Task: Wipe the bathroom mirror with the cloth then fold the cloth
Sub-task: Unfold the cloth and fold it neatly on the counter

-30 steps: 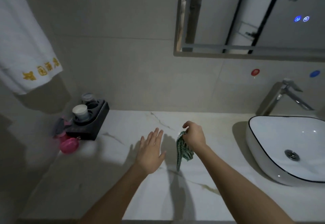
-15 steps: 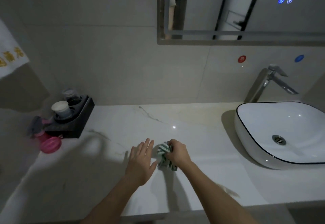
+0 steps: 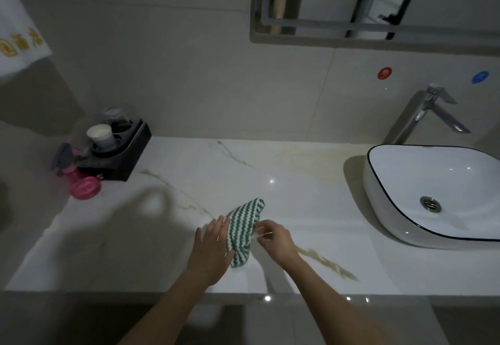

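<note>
Here the green-and-white striped cloth (image 3: 243,229) lies on the white marble counter (image 3: 311,209); right hand (image 3: 274,242) pinches its edge, left hand (image 3: 212,250) rests flat-fingered beside it.

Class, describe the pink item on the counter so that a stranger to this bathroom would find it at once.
Start at the white marble counter and go to its far left end, away from the basin. A black cup holder stands there by the wall. The pink spray bottle lies on its side against the holder's front, the only pink thing there.
</note>
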Action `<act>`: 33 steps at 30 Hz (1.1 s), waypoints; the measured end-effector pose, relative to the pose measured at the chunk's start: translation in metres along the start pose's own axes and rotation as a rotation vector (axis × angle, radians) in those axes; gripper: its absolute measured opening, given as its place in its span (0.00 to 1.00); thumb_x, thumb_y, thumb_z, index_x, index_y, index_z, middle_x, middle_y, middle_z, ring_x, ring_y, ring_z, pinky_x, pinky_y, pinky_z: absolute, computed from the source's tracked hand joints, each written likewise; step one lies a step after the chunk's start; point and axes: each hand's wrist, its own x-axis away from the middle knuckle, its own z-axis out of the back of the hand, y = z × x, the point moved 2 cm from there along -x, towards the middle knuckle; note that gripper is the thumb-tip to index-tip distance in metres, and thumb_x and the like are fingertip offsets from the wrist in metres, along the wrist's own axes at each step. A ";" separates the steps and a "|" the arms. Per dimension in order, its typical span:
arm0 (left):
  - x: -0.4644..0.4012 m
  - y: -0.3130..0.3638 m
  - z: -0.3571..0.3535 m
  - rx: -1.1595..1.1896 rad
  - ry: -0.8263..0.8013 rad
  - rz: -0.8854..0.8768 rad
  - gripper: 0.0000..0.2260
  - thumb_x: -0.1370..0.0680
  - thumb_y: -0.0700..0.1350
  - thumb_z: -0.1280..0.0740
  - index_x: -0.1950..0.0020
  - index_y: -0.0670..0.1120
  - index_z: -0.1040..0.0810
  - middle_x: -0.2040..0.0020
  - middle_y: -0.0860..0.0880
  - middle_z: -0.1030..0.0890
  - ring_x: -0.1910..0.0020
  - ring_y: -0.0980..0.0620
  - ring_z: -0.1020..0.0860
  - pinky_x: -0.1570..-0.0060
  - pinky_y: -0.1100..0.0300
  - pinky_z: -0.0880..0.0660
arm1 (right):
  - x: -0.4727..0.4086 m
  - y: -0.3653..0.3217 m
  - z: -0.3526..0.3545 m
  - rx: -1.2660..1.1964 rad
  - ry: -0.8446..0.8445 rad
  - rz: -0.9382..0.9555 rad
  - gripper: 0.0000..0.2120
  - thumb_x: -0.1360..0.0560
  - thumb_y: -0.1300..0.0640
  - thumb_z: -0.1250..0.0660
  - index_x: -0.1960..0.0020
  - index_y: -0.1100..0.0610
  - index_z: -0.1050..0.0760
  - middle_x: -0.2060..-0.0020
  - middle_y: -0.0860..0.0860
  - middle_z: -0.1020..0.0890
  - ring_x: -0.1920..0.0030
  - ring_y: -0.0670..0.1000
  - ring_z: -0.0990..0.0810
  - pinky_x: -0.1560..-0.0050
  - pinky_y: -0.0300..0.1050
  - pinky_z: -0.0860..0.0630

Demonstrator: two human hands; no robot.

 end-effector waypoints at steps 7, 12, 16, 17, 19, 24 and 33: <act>0.015 0.009 -0.020 0.066 -0.025 0.044 0.45 0.47 0.54 0.19 0.36 0.42 0.32 0.41 0.42 0.20 0.47 0.45 0.19 0.55 0.42 0.23 | 0.001 0.029 0.005 0.039 0.045 -0.129 0.13 0.27 0.65 0.33 0.43 0.59 0.23 0.50 0.54 0.18 0.54 0.49 0.21 0.55 0.34 0.29; 0.017 0.017 -0.028 0.091 -0.106 0.092 0.35 0.25 0.52 0.33 0.24 0.46 0.47 0.27 0.46 0.34 0.29 0.45 0.35 0.32 0.38 0.42 | -0.003 0.034 -0.022 0.034 -0.031 -0.164 0.19 0.27 0.60 0.31 0.37 0.57 0.27 0.46 0.53 0.19 0.46 0.52 0.21 0.47 0.41 0.27; 0.015 0.015 -0.037 0.006 -0.140 0.077 0.26 0.19 0.51 0.43 0.23 0.48 0.46 0.23 0.51 0.43 0.24 0.48 0.46 0.28 0.41 0.54 | -0.009 0.030 -0.040 0.026 -0.025 -0.148 0.20 0.25 0.61 0.35 0.33 0.56 0.30 0.39 0.52 0.21 0.40 0.52 0.23 0.38 0.47 0.27; 0.016 0.014 -0.036 -0.001 -0.160 0.065 0.26 0.22 0.52 0.37 0.26 0.48 0.38 0.26 0.52 0.37 0.26 0.47 0.39 0.30 0.39 0.47 | -0.011 0.029 -0.042 0.016 -0.031 -0.142 0.20 0.25 0.61 0.35 0.33 0.56 0.30 0.39 0.52 0.22 0.39 0.52 0.23 0.37 0.47 0.28; 0.016 0.010 -0.041 -0.027 -0.147 0.024 0.30 0.40 0.57 0.22 0.41 0.50 0.20 0.41 0.53 0.20 0.42 0.50 0.21 0.45 0.41 0.27 | -0.014 0.026 -0.046 -0.015 -0.064 -0.142 0.19 0.25 0.61 0.35 0.34 0.56 0.30 0.38 0.51 0.22 0.39 0.53 0.24 0.37 0.48 0.29; 0.014 0.013 -0.053 -0.079 -0.103 -0.014 0.31 0.54 0.57 0.19 0.52 0.51 0.15 0.51 0.53 0.16 0.53 0.55 0.17 0.58 0.50 0.21 | -0.018 0.024 -0.050 -0.061 -0.150 -0.200 0.23 0.29 0.57 0.33 0.34 0.53 0.30 0.44 0.52 0.19 0.44 0.53 0.21 0.39 0.53 0.27; 0.009 0.017 -0.057 -0.019 -0.126 0.037 0.32 0.53 0.56 0.19 0.50 0.52 0.16 0.50 0.53 0.16 0.53 0.54 0.17 0.58 0.51 0.21 | -0.026 0.026 -0.046 0.067 -0.191 -0.107 0.15 0.29 0.55 0.29 0.43 0.49 0.23 0.54 0.45 0.24 0.51 0.48 0.24 0.47 0.44 0.28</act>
